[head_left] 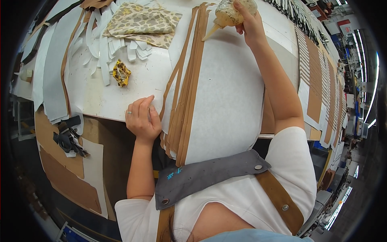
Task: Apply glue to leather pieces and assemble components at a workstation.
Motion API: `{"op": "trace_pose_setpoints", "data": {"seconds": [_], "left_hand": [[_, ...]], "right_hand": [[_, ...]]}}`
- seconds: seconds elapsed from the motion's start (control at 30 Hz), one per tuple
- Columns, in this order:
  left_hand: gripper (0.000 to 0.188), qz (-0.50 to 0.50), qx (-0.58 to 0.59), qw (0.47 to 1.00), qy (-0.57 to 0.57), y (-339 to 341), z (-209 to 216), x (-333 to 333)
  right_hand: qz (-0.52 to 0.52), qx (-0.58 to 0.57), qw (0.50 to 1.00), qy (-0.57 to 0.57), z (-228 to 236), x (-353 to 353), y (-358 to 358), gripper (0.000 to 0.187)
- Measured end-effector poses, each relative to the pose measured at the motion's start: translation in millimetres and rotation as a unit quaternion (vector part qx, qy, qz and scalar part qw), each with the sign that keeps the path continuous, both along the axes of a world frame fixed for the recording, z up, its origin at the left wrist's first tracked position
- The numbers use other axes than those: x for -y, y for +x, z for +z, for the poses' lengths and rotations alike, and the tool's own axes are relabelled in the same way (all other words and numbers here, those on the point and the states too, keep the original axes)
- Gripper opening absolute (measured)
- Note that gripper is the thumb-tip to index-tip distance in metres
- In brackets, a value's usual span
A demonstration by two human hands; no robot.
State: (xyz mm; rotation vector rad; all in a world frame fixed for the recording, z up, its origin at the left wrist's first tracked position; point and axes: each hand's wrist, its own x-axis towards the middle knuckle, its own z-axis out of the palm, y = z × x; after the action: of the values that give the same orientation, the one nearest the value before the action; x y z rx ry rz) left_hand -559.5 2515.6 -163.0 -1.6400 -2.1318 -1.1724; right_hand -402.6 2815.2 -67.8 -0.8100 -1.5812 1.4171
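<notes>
My right hand (250,25) is wrapped round a yellowish, translucent squeeze bottle (226,17), stained on its outside. The bottle is tipped, its narrow nozzle pointing down and left to the far end of a fanned stack. That stack has a large white sheet (225,92) on top, and its brown edge strips (183,97) show in overlapping rows along the left side. The nozzle tip is at these strips; whether it touches is hard to tell. My left hand (144,119) lies at the table's near edge, just left of the stack, fingers loosely bent and apart, holding nothing.
A crumpled yellow-and-black wrapper (121,73) lies left of the stack. Beyond it are white scraps (135,49) and folded spotted cloth (142,23). Long grey-white sheets (55,64) hang over the left edge. Striped and brown panels (316,76) line the right.
</notes>
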Motion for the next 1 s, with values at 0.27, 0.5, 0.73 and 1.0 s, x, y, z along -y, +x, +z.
{"op": "trace_pose_setpoints", "data": {"seconds": [0.27,0.5,0.73,1.0], "left_hand": [[0.021,0.007,-0.016,0.999,0.035,-2,-5,-3],[0.021,0.011,-0.018,0.999,0.034,-2,-5,-2],[0.018,0.0,-0.004,1.0,0.022,0,-1,-2],[0.018,0.003,0.002,1.0,0.02,-1,-4,-3]], "right_hand": [[-0.015,0.0,1.0,-0.026,-1,22,6,0.032],[-0.006,0.011,0.999,-0.037,-2,40,11,0.036],[-0.049,0.043,0.997,-0.042,-12,64,14,0.042],[-0.06,0.064,0.993,-0.081,-12,92,20,0.046]]}}
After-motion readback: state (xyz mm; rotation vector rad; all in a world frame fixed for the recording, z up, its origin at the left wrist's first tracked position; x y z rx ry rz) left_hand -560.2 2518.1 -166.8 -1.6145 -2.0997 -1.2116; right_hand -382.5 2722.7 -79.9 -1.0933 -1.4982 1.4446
